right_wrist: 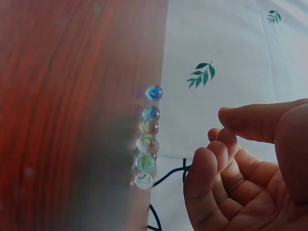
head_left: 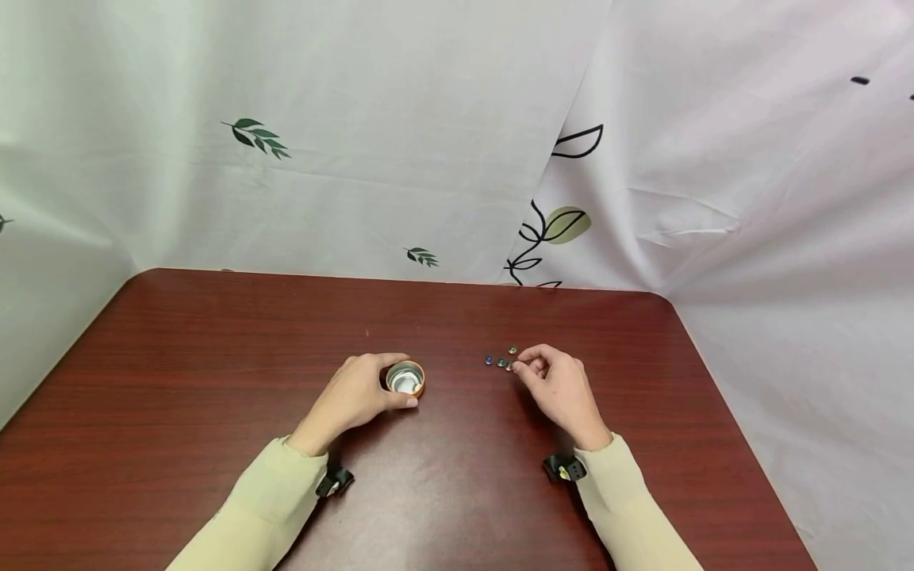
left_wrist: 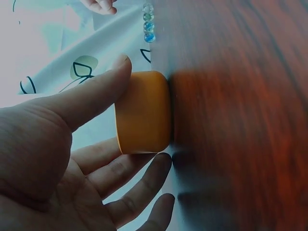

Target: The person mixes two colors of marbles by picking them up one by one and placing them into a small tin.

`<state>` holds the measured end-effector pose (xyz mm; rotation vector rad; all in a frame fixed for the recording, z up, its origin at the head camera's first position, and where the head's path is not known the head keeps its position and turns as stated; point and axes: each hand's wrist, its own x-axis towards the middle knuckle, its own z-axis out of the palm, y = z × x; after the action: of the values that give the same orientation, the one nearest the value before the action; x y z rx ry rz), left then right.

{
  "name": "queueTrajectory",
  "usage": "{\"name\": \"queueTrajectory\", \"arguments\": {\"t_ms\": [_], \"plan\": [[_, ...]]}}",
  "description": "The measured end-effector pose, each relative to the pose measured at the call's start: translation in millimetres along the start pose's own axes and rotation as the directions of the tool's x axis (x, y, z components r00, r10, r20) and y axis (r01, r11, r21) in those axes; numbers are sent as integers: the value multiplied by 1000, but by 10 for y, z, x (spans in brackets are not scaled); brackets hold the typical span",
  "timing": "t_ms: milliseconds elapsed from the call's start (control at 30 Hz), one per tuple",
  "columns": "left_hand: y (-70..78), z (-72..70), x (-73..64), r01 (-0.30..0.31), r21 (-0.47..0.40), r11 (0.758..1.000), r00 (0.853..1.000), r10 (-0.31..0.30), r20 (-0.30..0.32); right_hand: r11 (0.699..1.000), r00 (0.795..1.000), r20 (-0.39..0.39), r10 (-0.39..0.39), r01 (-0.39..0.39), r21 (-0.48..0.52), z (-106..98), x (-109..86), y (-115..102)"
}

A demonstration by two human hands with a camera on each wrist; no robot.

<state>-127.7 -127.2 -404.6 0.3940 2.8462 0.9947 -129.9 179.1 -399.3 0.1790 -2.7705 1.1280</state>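
My left hand (head_left: pixel 360 390) holds a small round orange tin (left_wrist: pixel 143 113) upright on the table, thumb on its near side and fingers around the far side. From above, the tin's open top shows a shiny metal inside. My right hand (head_left: pixel 559 388) hovers beside several glass marbles (head_left: pixel 502 362), its thumb and fingers bent. In the right wrist view no marble shows between the fingertips (right_wrist: pixel 226 115). A blue marble (right_wrist: pixel 154 92) lies at one end of the group, and a greenish marble (head_left: pixel 512 349) lies farther back.
Both hands are over a dark red-brown wooden table (head_left: pixel 443 492) with rounded back corners. Pale cloth (head_left: pixel 357 159) with leaf prints hangs behind it and at the sides. Each wrist wears a black camera strap.
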Motion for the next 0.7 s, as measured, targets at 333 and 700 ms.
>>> {"name": "queueTrajectory", "arguments": {"t_ms": [333, 700], "plan": [[4, -4, 0, 26, 10, 1000, 999, -26, 18, 999, 999, -34, 29, -30, -40, -66, 37, 92], [16, -2, 10, 40, 12, 999, 999, -40, 26, 995, 995, -43, 85, -87, -54, -79, 45, 153]]}}
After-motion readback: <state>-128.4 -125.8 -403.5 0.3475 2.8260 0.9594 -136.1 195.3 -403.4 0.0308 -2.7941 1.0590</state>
